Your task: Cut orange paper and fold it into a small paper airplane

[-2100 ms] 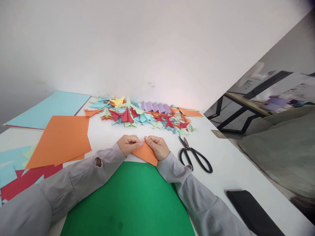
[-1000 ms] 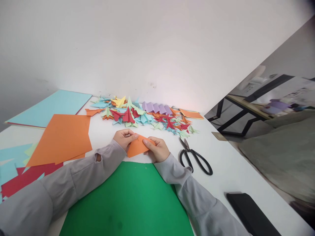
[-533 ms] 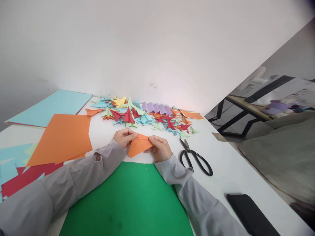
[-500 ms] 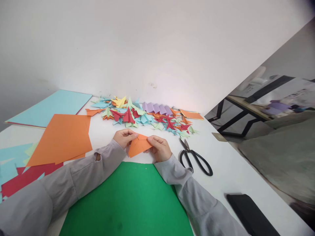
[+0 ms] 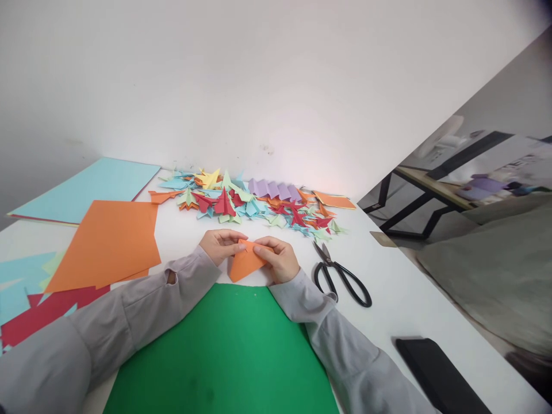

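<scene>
Between my hands is a small piece of folded orange paper, its pointed part hanging down just beyond the green sheet. My left hand pinches its upper left corner between thumb and fingers. On the other side, my right hand grips the right part, thumb on top and fingers hidden behind. Black-handled scissors lie to the right of my right hand, blades slightly apart. Behind my hands spreads a pile of small folded paper planes in several colours.
Larger orange sheets lie at left, over red paper and light-blue scraps. A stack of light-blue sheets is behind them. Pleated purple paper stands near the wall. A black flat object rests at the right edge.
The orange paper was turned from pointing right to pointing down-left, with both hands regripping it. Lately my right thumb has slid left over it, and my left fingers have closed in on the corner.
</scene>
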The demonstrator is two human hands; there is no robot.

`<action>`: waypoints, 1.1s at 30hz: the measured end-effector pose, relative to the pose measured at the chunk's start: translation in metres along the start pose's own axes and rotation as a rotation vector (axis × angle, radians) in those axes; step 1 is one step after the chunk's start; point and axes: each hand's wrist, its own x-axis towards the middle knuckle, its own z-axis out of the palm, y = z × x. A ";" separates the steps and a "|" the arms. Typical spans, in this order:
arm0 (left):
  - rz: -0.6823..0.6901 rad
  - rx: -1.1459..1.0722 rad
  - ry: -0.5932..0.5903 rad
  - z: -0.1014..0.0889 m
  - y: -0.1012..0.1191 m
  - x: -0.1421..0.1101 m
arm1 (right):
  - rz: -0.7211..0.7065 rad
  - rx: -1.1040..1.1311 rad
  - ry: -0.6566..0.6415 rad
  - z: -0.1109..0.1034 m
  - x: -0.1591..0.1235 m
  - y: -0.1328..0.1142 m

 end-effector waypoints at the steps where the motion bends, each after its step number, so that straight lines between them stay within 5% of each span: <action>1: -0.012 -0.004 -0.005 0.001 0.001 -0.001 | 0.013 0.004 -0.011 0.000 0.000 -0.001; 33: -0.009 0.024 -0.069 -0.002 -0.007 0.002 | 0.151 0.187 -0.016 0.006 -0.001 -0.010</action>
